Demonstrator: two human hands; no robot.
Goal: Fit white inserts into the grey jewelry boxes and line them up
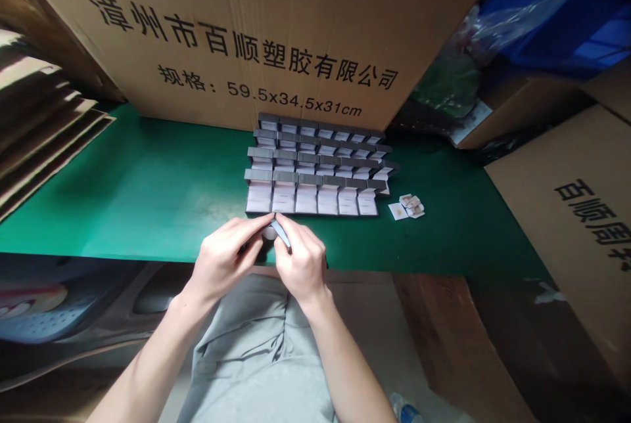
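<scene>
My left hand (pixel 223 253) and my right hand (pixel 302 255) meet at the front edge of the green table. Between their fingertips is a small box-like piece (pixel 280 234), dark with a pale bluish face, gripped from both sides. My fingers cover much of it, so its exact kind is unclear. Just beyond the fingertips stand rows of small open boxes (pixel 308 200), with dark grey outsides and white insides, their lids raised. To the right of the rows lies a little pile of small white cards or tags (pixel 407 207).
Behind the rows a large printed carton (pixel 236 9) walls off the table (pixel 148 193). Flattened cardboard (pixel 44 127) is stacked at the left. Another carton (pixel 566 213) borders the right side, with a blue crate (pixel 557 16) and plastic bags behind it.
</scene>
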